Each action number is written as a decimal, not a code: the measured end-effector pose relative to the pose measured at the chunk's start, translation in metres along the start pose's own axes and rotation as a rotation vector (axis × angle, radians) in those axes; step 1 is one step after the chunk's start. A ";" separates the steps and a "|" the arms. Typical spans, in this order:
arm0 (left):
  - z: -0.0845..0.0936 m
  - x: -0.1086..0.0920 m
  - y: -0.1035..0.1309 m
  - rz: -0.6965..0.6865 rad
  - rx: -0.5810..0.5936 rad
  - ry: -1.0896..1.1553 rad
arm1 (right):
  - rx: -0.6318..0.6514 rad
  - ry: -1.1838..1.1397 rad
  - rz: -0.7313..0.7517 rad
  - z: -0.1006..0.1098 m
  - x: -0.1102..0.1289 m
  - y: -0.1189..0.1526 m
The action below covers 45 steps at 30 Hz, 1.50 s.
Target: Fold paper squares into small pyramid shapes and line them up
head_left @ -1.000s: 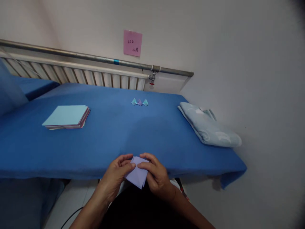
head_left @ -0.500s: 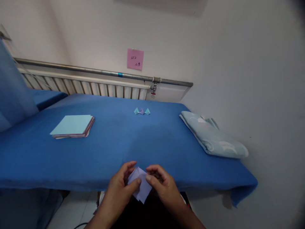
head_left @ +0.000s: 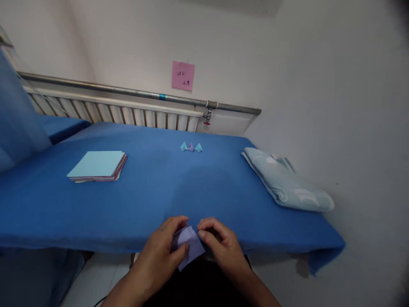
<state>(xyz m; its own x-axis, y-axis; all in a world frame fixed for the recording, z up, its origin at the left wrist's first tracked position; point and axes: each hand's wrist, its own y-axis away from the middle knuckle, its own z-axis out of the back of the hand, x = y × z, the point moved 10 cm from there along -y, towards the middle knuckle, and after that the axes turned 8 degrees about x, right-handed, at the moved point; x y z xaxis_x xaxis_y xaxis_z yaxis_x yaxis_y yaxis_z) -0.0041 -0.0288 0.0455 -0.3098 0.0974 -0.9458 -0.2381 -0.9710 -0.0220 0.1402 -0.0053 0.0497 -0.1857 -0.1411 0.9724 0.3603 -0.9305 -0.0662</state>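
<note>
A folded sheet of light purple paper (head_left: pixel 193 249) is held in my left hand (head_left: pixel 162 247), thumb on its front face and fingers behind. The paper is tilted above my lap, near the bed's front edge. Beside its upper right edge is my right hand (head_left: pixel 220 245), closed in a pinch with thumb and index fingertips together. Whether a bit of the paper is between those fingertips is too small to tell. Farther back on the blue sheet (head_left: pixel 153 183) lies a row of small folded paper pieces, a purple one (head_left: pixel 191 147) between two light blue ones.
A stack of coloured paper (head_left: pixel 97 164), light blue on top, lies at the left. On the right is a folded pale green blanket (head_left: pixel 284 181). A radiator (head_left: pixel 128 115) and a metal pipe (head_left: pixel 121 90) run along the wall, below a pink note (head_left: pixel 183 76).
The purple paper has turned in my left hand, its top edge now leaning differently. My right thumb has come off the paper's face, and its fingertips have drawn together at the edge.
</note>
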 end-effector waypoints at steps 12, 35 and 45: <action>-0.023 -0.007 0.002 -0.124 0.120 -0.121 | 0.095 0.091 -0.173 -0.010 -0.017 -0.005; 0.033 0.028 0.016 0.175 -0.209 0.296 | -0.025 -0.435 -0.280 -0.002 -0.032 -0.004; 0.027 0.035 0.013 0.238 -0.241 0.232 | -0.005 -0.463 -0.270 -0.007 -0.027 -0.002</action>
<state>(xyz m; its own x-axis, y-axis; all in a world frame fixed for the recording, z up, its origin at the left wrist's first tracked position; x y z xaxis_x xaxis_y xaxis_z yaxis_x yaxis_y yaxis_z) -0.0432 -0.0319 0.0205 -0.1078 -0.1615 -0.9810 0.0466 -0.9865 0.1573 0.1379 -0.0025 0.0222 0.1523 0.2664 0.9518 0.3512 -0.9147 0.1998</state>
